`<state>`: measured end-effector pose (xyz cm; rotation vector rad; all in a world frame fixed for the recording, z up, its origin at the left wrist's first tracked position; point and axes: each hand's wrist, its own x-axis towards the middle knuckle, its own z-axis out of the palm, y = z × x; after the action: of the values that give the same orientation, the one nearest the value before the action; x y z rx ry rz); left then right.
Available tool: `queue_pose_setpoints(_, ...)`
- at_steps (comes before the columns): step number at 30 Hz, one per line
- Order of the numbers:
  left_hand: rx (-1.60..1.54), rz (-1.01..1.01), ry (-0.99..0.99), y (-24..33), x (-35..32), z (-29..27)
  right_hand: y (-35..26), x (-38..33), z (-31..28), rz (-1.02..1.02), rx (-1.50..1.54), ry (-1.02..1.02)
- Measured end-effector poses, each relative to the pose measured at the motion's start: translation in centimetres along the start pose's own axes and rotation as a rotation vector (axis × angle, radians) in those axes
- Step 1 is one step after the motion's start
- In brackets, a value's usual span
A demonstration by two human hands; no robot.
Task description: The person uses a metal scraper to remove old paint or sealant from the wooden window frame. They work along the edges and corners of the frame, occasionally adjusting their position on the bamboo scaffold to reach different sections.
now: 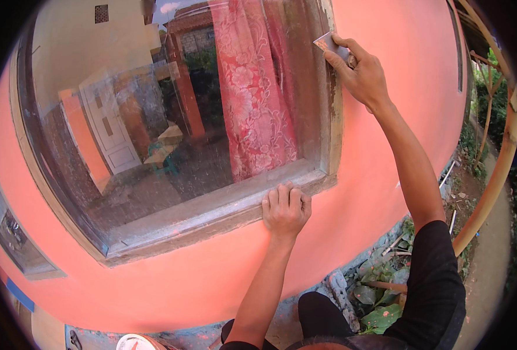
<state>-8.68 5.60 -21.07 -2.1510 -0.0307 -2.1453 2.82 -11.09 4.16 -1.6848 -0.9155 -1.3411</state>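
My right hand [364,74] is raised to the right side of the wooden window frame [335,116], near its upper part. Pinched between its thumb and fingers is a flat grey scraper [332,44] with orange-pink paint smears; its edge meets the frame beside the glass. Whether it has a handle is hidden by my palm. Lower down, my left hand [286,211] hooks its fingers over the window's bottom sill [235,205]. The frame looks brown and worn, with pale patches along the sill. Behind the glass [171,116] hangs a red flowered curtain [252,87].
Coral-pink wall [375,157] surrounds the window. A paint bucket [138,343] stands at the bottom edge. Leafy plants [381,291] grow below the wall on the right, near a bent bamboo pole [492,186]. Another window [16,227] is at far left.
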Motion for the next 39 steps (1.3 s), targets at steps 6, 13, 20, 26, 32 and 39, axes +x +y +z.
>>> queue_pose_setpoints(6, -0.006, 0.008, 0.001, -0.2, 0.1, -0.2, -0.5, 0.6, 0.0, 0.052, -0.052, -0.037)
queue_pose_setpoints(13, -0.018, -0.001, -0.009, -0.2, -0.2, -0.1, -0.2, 1.0, 0.3, 0.026, -0.019, 0.009)
queue_pose_setpoints(20, -0.006, -0.005, -0.016, -0.1, 0.0, -0.2, 0.0, 0.6, 0.2, 0.045, 0.008, -0.004)
queue_pose_setpoints(26, 0.012, 0.005, 0.009, -0.1, 0.0, -0.1, 0.1, -0.3, 0.3, 0.045, 0.057, -0.012)
queue_pose_setpoints(32, 0.006, -0.004, -0.02, -0.1, -0.3, -0.1, -0.1, 0.6, 0.0, 0.054, 0.022, -0.018)
queue_pose_setpoints(39, -0.007, 0.002, -0.002, 0.0, 0.1, -0.2, 0.4, 1.5, 0.3, 0.003, -0.001, 0.017)
